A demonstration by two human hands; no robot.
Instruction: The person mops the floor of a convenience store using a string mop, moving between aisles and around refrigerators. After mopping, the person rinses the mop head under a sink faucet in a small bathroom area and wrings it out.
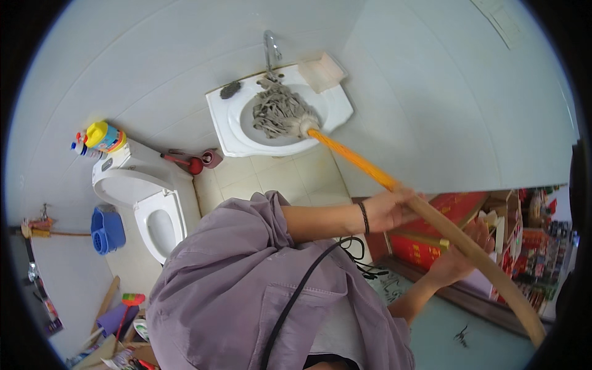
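Note:
A string mop lies with its grey, wet-looking head in a white ceramic washbasin, below the chrome faucet. Its handle, orange near the head and wooden farther back, slants across to the lower right. My left hand, with a dark braided bracelet at the wrist, grips the shaft where the orange part meets the wood. Farther back along the wood, my right hand is wrapped around it, partly hidden behind the shaft. Whether water is running cannot be told.
A dark scrubber and a pale plastic tray rest on the basin's rim. Left stand a toilet, cleaner bottles, a red plunger and a blue mop bucket. Red boxes are stacked by my hands.

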